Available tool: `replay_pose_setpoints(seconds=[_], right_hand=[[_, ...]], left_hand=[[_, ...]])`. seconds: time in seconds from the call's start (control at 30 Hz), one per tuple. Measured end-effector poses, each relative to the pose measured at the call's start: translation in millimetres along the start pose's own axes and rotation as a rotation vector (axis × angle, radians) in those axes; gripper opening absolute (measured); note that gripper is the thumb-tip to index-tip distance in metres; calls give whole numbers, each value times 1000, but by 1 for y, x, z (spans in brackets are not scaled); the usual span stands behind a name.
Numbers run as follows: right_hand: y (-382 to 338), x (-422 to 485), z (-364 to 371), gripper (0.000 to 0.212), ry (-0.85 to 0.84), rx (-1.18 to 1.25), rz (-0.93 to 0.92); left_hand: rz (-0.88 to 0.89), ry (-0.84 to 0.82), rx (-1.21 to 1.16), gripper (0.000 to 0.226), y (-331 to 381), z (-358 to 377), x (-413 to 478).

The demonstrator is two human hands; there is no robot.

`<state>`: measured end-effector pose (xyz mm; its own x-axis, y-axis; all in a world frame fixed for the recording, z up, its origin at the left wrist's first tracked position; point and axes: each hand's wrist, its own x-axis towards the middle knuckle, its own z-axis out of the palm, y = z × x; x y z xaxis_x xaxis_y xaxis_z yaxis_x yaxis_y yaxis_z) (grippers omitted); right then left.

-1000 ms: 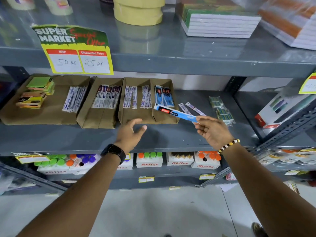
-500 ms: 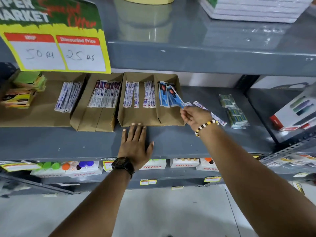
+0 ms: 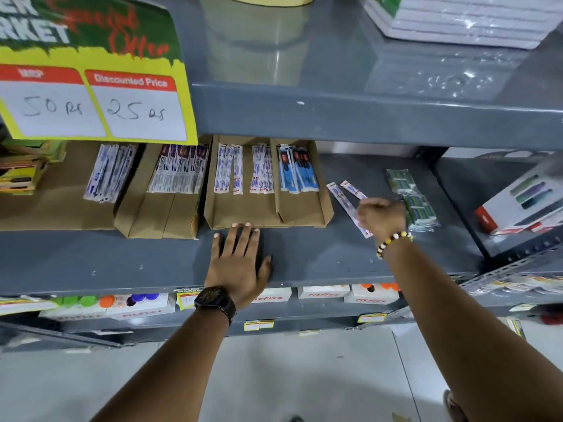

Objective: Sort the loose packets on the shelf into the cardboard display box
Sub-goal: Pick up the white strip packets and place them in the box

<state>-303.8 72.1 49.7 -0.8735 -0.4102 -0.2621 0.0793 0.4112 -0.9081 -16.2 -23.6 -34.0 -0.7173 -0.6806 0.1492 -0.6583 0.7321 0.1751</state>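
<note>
A cardboard display box [image 3: 243, 214] lies on the grey middle shelf with white packets [image 3: 228, 172] in its left compartments and blue packets [image 3: 297, 175] in its right one. My left hand [image 3: 237, 263] rests flat on the shelf, fingertips touching the box's front edge. To the right of the box lie two loose white packets [image 3: 338, 193] [image 3: 353, 188]. My right hand [image 3: 380, 214] is down on the longer one with its fingers curled over it. The fingers are hidden behind the back of the hand.
Another cardboard box [image 3: 158, 211] of packets stands left of the display box. Green packets [image 3: 411, 199] lie just right of my right hand. The upper shelf edge [image 3: 365, 117] hangs low overhead, with a yellow price sign [image 3: 91, 86]. A white carton [image 3: 518, 205] sits far right.
My right hand put the blue packet into the box's right compartment, then moved right and down onto the loose white packets. My left hand settled flat against the box's front edge.
</note>
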Motion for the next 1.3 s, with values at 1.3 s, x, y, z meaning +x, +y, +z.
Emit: replay_pose_setpoints(seconds=[1.3], right_hand=[[-38, -89, -71, 8, -298, 254, -218]], left_hand=[[-275, 22, -1325, 29, 39, -134, 22]])
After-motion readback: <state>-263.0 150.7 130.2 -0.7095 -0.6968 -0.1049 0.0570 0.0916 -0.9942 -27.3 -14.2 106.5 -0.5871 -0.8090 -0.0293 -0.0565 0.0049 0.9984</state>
